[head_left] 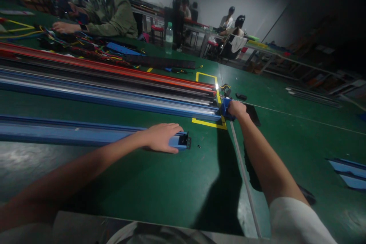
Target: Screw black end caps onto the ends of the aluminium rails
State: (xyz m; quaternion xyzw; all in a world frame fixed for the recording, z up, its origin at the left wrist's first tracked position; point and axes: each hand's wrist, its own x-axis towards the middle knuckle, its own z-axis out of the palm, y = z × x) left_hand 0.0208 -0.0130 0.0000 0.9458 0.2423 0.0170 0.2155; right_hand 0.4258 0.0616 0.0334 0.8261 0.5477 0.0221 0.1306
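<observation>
Where left fingers [170, 128] rest, the blue rail [68, 132] lies — directly beneath.

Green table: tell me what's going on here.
The person's left grip rests across the near blue rail, close to its black end piece. The right grip is closed around a blue item, its kind unclear, by the ends of the long rails and the yellow tape. Across the green table, a co-worker is near tangled wires.
</observation>
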